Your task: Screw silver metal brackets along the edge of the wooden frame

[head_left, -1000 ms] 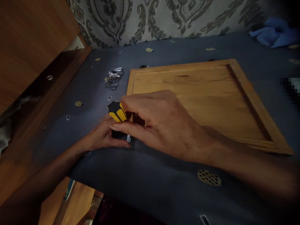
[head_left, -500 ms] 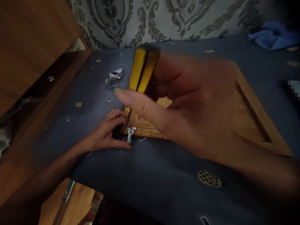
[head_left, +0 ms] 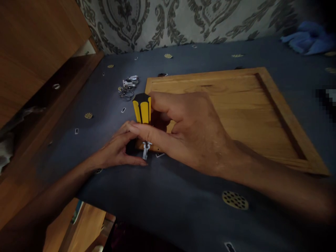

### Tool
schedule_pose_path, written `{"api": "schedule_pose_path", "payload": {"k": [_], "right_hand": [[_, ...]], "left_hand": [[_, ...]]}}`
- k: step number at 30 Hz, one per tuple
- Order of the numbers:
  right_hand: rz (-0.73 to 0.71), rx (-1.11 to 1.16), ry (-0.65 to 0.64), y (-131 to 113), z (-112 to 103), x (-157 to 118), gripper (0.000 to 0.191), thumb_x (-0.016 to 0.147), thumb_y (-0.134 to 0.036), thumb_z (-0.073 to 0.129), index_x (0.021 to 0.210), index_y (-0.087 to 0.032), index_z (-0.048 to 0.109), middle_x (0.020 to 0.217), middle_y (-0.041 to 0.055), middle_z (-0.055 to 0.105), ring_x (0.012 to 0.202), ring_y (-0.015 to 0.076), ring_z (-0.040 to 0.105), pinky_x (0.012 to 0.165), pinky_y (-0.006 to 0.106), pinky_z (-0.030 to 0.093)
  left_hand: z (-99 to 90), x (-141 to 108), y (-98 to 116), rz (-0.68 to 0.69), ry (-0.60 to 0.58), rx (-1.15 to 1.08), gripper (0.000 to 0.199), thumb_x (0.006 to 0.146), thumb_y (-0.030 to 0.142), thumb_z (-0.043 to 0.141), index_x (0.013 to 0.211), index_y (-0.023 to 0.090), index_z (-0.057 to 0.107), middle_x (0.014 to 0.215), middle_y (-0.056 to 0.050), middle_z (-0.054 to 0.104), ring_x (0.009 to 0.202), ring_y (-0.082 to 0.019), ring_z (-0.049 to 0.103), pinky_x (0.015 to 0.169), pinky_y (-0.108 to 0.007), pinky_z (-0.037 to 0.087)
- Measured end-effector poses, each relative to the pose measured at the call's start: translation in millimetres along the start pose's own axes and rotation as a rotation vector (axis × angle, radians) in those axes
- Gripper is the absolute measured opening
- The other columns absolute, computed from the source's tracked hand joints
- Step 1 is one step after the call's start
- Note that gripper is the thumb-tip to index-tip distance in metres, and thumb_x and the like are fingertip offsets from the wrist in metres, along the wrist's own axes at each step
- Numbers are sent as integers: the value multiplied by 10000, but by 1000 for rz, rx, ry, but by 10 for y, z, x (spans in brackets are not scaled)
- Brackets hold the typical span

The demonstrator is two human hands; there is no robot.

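Observation:
My right hand is closed around a yellow-and-black screwdriver, which stands nearly upright. Its lower end meets a silver cabinet hinge at the near left corner of a framed wooden panel. My left hand curls round that corner, thumb tip against the hinge's outer arm and fingers at the panel's edge. The right thumb partly hides the left fingertips. Beyond the panel's left side lies a small group of silver hinges.
A blue-grey patterned cloth covers the table. At the far right lies a crumpled blue cloth. Wooden furniture borders the left side, and a wallpapered wall rises behind.
My right hand has come down and away from the camera with the screwdriver, which now stands over the hinge. My left hand has stayed by the hinge.

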State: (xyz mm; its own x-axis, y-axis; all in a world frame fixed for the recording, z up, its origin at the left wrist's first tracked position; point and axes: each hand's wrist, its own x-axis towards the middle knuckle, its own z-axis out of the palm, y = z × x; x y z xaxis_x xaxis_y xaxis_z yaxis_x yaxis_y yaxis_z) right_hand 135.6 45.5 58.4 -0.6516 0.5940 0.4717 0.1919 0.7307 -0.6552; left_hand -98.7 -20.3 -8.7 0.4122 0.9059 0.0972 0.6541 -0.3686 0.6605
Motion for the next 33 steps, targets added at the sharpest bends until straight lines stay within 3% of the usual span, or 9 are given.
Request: {"api": "schedule_pose_path", "payload": {"k": [6,14,19,25,29,33], "right_hand": [[-18,49,14,36,51,-8,271,1044,-331,732,823,-223,619,698,-67,652,615,121,607,573,279,416],[-41,55,-19,55,74,-9,239,1063,-315,702,866,-211,615,753,-46,670,642,125,614,600,279,420],[-168,-51,-53,79,52,-21,276,1087,-369,685,869,-225,595,733,-64,595,628,116,569,631,272,442],[-168,-98,-146,23,-40,43,455,1074,-343,706,728,-257,425,642,-82,468,602,118,547,677,283,471],[-138,-72,-212,-34,-77,104,552,1049,-322,747,695,-275,326,592,-93,416,605,122,560,662,292,441],[-150,-29,-253,-31,-100,131,529,1035,-232,752,695,-275,349,580,-102,477,564,108,530,632,293,424]], "left_hand": [[1,21,14,22,21,77,719,863,833,745,1223,212,716,1156,-106,692,1130,-352,656,1035,-546,587],[4,28,24,18,32,28,766,861,860,718,1309,239,698,1248,-118,696,1201,-364,655,1132,-602,545],[14,8,23,-17,-17,-50,628,877,742,803,1255,243,749,1115,-84,764,1116,-330,725,1058,-531,611],[17,13,66,-36,-50,-71,641,899,727,792,1303,230,765,1384,-109,759,1237,-378,713,1069,-552,620],[18,8,47,-51,-50,-40,629,886,785,762,1194,238,802,1323,-110,780,1194,-375,726,1079,-583,608],[15,7,33,-43,-39,-28,643,872,800,765,1200,250,804,1375,-104,760,1248,-374,702,1138,-575,577]]}}
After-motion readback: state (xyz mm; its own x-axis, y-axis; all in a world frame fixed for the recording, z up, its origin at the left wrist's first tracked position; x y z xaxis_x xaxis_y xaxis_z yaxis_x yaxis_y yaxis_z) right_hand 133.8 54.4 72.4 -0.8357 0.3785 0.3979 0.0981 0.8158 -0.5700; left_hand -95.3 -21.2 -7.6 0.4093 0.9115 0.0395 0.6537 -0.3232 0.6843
